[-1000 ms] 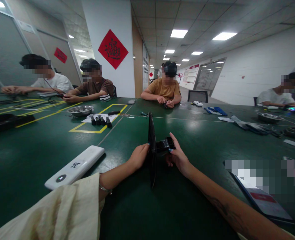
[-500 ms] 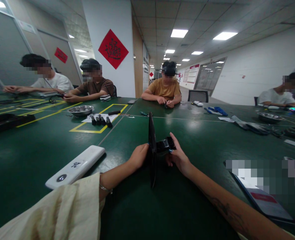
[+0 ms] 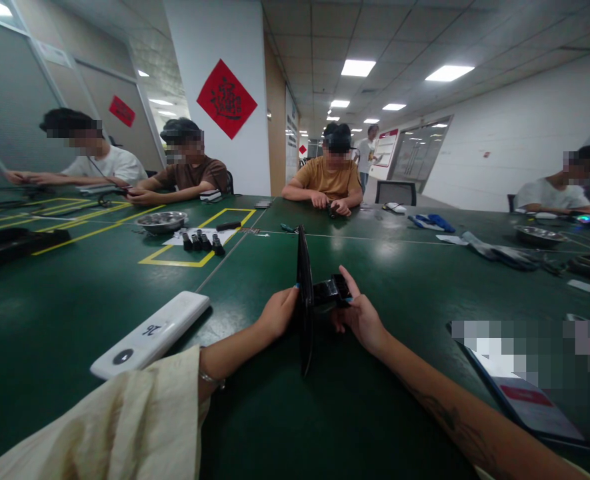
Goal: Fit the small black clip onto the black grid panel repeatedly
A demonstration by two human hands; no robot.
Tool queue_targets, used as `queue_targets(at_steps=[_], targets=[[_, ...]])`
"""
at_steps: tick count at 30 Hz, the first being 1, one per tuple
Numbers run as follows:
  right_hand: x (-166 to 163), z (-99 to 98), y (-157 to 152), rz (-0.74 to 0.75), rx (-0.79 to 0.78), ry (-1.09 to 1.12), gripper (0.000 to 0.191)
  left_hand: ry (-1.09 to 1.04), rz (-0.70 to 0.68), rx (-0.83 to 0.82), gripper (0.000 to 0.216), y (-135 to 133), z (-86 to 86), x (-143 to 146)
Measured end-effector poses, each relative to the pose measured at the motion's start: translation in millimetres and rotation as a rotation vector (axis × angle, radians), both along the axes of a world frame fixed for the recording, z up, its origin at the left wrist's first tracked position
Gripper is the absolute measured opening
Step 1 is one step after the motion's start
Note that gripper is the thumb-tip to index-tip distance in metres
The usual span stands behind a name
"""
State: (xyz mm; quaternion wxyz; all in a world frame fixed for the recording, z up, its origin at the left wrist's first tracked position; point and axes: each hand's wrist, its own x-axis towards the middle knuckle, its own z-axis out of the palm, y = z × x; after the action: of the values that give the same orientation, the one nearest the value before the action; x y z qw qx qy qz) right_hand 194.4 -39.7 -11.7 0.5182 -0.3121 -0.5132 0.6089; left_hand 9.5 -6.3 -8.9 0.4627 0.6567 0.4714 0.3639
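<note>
A thin black panel [image 3: 305, 313] stands nearly upright, edge-on to me, in the middle of the table. From its right side juts a black bracket [image 3: 331, 291] with a blocky end. My left hand [image 3: 278, 313] presses against the panel's left face, its thumb at the edge and its other fingers hidden behind. My right hand [image 3: 362, 313] grips the bracket's outer end, with thumb and index finger on it. The panel hides part of what lies between the hands.
A white power bank [image 3: 152, 333] lies left of my forearm, and a phone [image 3: 529, 393] at right. Farther off are a metal bowl [image 3: 162, 222], several black cylinders [image 3: 202, 243] and grey gloves [image 3: 499, 253]. Several people sit round the green table [image 3: 255, 413].
My right thumb has shifted slightly along the bracket's end. The panel and my left hand have barely moved. A person now shows standing in the far corridor.
</note>
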Motion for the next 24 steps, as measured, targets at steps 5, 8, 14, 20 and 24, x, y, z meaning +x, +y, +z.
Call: queue_targets(at_steps=[5,8,14,20,24], targets=[[0,-0.7,0,-0.024,-0.005,0.014,0.091,0.014,0.049,0.055,0.037,-2,-1.3,2],[-1,-0.9,-1,-0.032,0.000,0.008,0.090,0.017,0.052,0.068,0.035,-2,-0.5,2],[0,-3.0,0,-0.021,0.010,-0.012,0.090,0.061,0.009,0.108,0.030,-5,8.8,2],[0,-4.2,1,-0.015,0.013,0.018,0.088,0.031,0.030,0.064,0.033,-6,8.5,2],[0,-3.6,1,-0.018,0.011,0.019,0.088,0.067,0.039,0.086,0.033,-6,7.2,2]])
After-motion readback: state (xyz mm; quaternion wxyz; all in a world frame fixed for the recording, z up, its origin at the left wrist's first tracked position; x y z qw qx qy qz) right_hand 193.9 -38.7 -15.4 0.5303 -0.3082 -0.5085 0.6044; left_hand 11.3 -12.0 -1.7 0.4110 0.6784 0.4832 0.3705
